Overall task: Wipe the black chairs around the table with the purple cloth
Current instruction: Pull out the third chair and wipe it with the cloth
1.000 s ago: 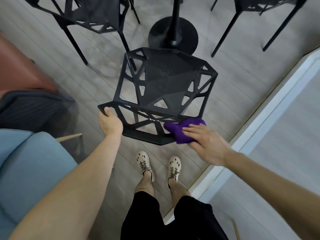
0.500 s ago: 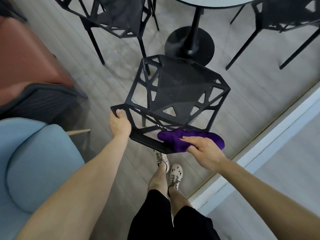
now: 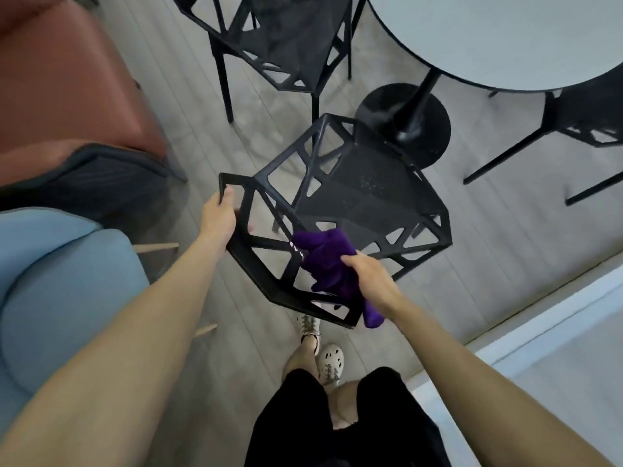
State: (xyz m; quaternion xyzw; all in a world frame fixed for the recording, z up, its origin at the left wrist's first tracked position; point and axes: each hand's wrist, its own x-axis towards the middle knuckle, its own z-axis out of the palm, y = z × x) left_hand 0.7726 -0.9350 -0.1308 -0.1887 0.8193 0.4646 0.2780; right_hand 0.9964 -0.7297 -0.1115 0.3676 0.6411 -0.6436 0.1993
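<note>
So the person's left hand (image 3: 217, 215) has its fingers and thumb wrapped round the corner bar of the nearest black chair with the open geometric lattice frame (image 3: 371, 197), right at the top edge of the backrest. The right hand (image 3: 371, 281) has a bunched-up purple cloth (image 3: 328, 261) clutched in it. The cloth is pressed onto the lattice bars of that backrest just ahead of the knuckles, and one end hangs off past the wrist, over the frame's near edge.

Between the two hands is just open backrest lattice, with grey plank floor (image 3: 188, 106) showing through. Beyond the right hand sits the chair's seat, then the black disc base (image 3: 381, 106) of the pale round table (image 3: 488, 38). A second black lattice chair (image 3: 286, 45) stands well past the left hand, and a third black chair (image 3: 583, 123) is far out beyond the right one. Off to the outside of the left arm there's a light blue padded armchair (image 3: 60, 281) and a reddish-brown cushioned seat (image 3: 60, 79). Down below both hands are the person's cream perforated shoes (image 3: 332, 362).
</note>
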